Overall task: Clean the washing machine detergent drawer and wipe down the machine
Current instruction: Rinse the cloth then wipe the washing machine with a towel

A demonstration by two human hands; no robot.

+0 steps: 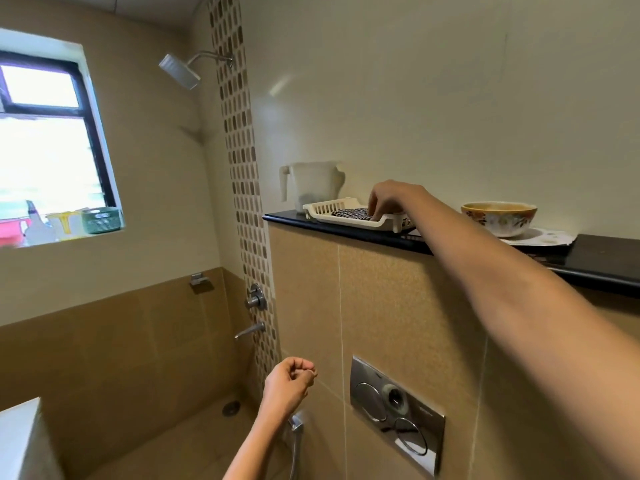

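Observation:
My right hand (388, 199) reaches up onto a black ledge (346, 232). Its fingers curl down into a white slotted plastic tray (332, 213) and pinch a dark woven scrub pad (349, 213) lying in it. Low in the middle, my left hand (289, 381) hangs in the air with its fingers curled into a loose fist, holding nothing that I can see. No washing machine drawer is in view. A white corner (17, 438) at the bottom left may be the machine's top.
A translucent white jug (313, 183) stands behind the tray, and a flowered bowl (498, 216) sits on a plate further right. A chrome flush plate (396, 410), a spray hose (296, 434), a tap (251, 330) and a shower head (180, 71) are on the walls. The window (45, 140) sill holds bottles.

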